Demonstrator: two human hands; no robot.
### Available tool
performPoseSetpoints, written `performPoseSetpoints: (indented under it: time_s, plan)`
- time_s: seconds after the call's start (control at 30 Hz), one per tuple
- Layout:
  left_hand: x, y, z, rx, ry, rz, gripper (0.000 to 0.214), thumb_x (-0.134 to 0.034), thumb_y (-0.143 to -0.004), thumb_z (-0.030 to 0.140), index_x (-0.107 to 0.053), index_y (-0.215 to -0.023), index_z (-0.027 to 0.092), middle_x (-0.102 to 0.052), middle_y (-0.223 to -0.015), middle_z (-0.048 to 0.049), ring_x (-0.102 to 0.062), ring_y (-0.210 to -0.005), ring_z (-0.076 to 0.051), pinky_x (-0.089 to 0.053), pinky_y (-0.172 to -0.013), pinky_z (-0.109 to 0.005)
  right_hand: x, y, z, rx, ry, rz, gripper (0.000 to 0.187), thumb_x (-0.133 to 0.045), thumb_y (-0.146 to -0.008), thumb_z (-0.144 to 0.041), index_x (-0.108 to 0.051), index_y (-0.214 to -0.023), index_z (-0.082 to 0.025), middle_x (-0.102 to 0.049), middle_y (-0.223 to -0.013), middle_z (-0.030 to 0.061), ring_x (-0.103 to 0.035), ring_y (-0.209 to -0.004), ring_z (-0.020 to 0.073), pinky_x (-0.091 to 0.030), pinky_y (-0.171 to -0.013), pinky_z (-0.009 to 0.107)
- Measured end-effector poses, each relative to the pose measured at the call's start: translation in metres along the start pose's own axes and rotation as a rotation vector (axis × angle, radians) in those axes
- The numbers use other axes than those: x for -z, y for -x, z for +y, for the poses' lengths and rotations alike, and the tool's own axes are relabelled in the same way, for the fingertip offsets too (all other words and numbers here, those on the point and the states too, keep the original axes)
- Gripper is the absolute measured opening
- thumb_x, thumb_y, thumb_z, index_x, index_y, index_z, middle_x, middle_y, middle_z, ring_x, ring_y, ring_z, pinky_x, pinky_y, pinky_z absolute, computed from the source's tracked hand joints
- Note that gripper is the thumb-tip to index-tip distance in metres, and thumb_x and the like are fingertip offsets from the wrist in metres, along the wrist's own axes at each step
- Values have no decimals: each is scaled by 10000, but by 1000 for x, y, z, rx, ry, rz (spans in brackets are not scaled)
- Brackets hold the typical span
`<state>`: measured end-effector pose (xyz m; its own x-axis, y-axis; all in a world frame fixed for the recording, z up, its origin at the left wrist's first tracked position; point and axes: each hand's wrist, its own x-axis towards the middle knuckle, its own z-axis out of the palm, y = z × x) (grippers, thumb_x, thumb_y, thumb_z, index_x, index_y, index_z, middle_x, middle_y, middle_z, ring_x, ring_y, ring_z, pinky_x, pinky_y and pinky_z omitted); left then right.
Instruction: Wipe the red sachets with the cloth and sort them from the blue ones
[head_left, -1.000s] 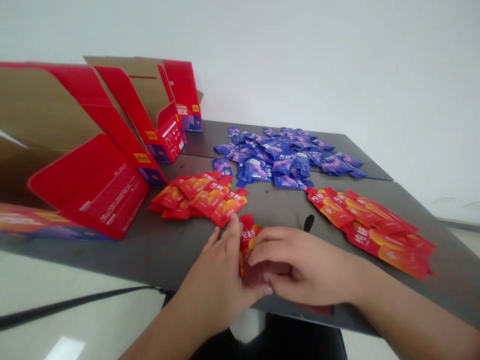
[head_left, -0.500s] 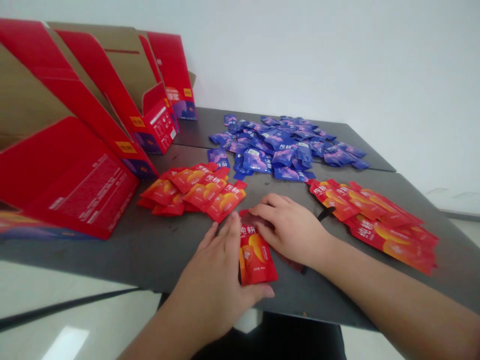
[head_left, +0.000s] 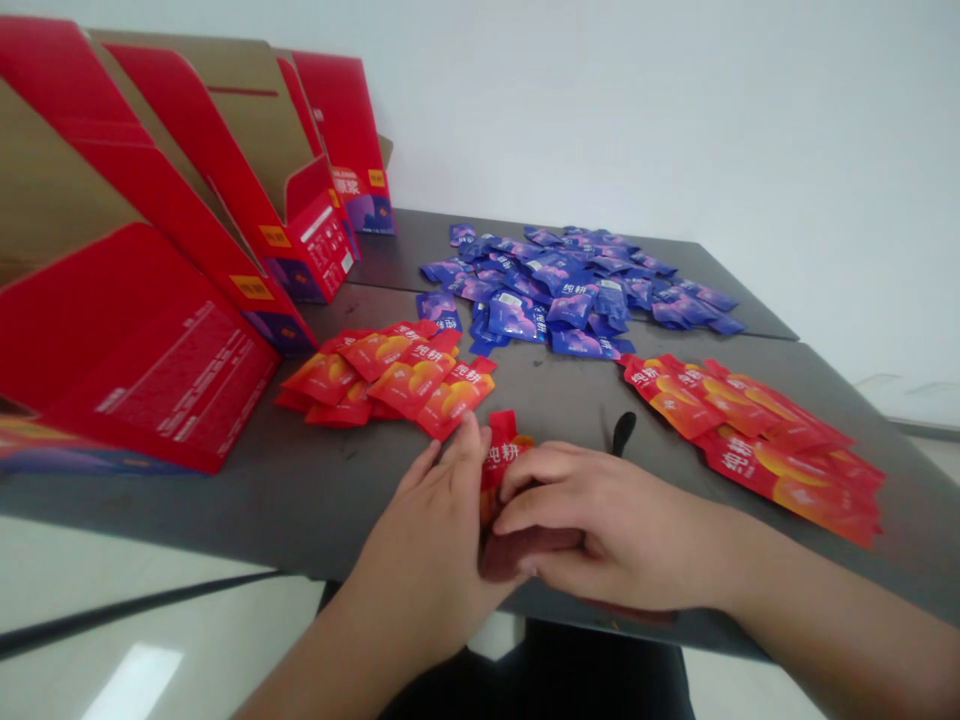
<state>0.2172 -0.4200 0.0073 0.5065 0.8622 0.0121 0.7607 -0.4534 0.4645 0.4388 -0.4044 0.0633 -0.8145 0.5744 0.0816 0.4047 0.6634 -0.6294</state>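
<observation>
A red pouch (head_left: 501,455) with white lettering lies near the front edge of the dark table, between my two hands. My left hand (head_left: 431,530) cups its left side, fingers long and together along the edge, thumb low by its bottom end. Curled over the pouch's lower right part is my right hand (head_left: 600,525), which hides most of it. Whether more pouches lie beneath cannot be made out. Just beyond my left fingertips is a pile of red-orange pouches (head_left: 409,370). A small black strip (head_left: 622,433) sticks up behind my right hand.
Overlapping red pouches (head_left: 757,435) lie to the right. A large heap of blue-purple pouches (head_left: 562,285) covers the table's far middle. Open red cardboard boxes (head_left: 142,340) stand in a row along the left. Behind the table rises a white wall (head_left: 637,110).
My right hand has come down and toward me, from the pouch's upper right corner to over its lower part. My left hand has stayed almost in place beside the pouch.
</observation>
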Motion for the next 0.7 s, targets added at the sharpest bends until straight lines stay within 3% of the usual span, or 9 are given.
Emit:
performPoseSetpoints:
  time_s: [0.2, 0.33, 0.47, 0.6, 0.7]
  plan:
    - [2, -5, 3, 72, 41, 22, 1253, -832, -765, 626, -109, -1689, 188, -409, -1692, -181, -382, -1574, -386, -330, -1294, -565, -9, -11, 13, -89, 196, 115, 157, -713, -959, -213, -709, -1114, -241, -671, -1202, 44, -636, -1144, 213, -483, -1075, 404]
    - [1, -4, 5, 64, 22, 54, 1302, -845, -747, 655, -114, -1679, 114, -445, -1655, -236, -446, -1528, -418, -375, -1257, -585, -10, -18, 29, -113, 313, 191, 138, -641, -994, -200, -688, -1121, -223, -658, -1159, 66, -626, -1108, 237, -493, -1037, 430]
    - [4, -1, 3, 37, -34, -3, 1338, -844, -713, 707, -176, -1665, 47, -363, -1684, -284, -365, -1571, -435, -329, -1285, -594, -10, -21, 42, -221, 432, 284, 162, -586, -1025, -239, -690, -1146, -212, -667, -1156, 90, -650, -1067, 263, -518, -1004, 454]
    - [13, 2, -3, -43, -42, -124, 1399, -867, -651, 736, -202, -1681, 63, -253, -1732, -270, -247, -1618, -435, -286, -1304, -607, -10, -13, 41, -253, 357, 482, 233, -655, -978, -239, -660, -1206, -191, -684, -1165, 102, -665, -1088, 272, -532, -991, 436]
    - [17, 2, -6, -61, -2, -113, 1278, -876, -698, 660, -249, -1687, 147, -277, -1740, -222, -233, -1626, -415, -307, -1292, -614, -6, -1, 31, -131, 198, 537, 283, -711, -952, -247, -634, -1217, -185, -692, -1164, 98, -663, -1089, 247, -532, -977, 396]
